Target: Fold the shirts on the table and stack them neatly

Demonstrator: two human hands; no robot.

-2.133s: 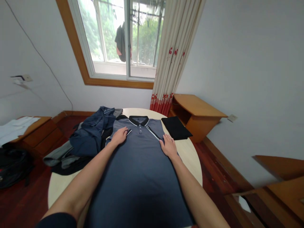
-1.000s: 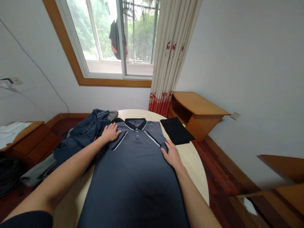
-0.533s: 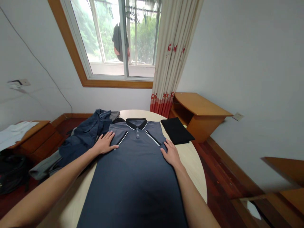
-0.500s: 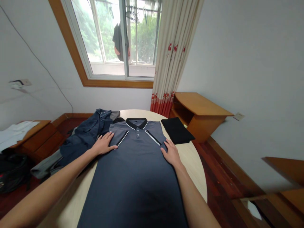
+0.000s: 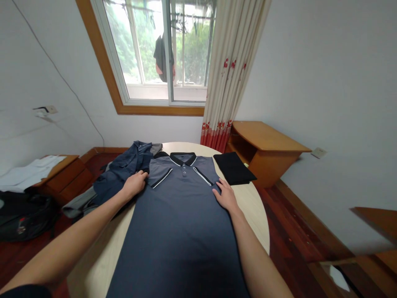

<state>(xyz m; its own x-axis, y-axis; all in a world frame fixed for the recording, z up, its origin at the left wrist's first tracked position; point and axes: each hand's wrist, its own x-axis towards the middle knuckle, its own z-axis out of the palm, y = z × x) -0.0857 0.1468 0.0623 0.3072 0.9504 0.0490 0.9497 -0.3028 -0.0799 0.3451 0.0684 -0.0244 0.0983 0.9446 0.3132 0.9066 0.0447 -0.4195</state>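
Observation:
A dark blue-grey polo shirt lies spread on a round pale table, its black collar at the far end and both short sleeves folded inward over the front. My left hand is at the shirt's left edge beside the sleeve, its fingers curled together on the fabric edge. On the right edge, below the other sleeve, my right hand rests with fingers spread. A folded black cloth lies on the table beyond my right hand. Dark blue and grey clothes are heaped to the left of the shirt.
Behind the table on the right stands a wooden desk, near a long curtain. At the left are a wooden cabinet with white cloth or paper on it and a black backpack. A window is straight ahead.
My left hand has gone from lying spread on the sleeve to curled at the shirt's edge. My right hand stays at its edge. The view has shifted slightly left.

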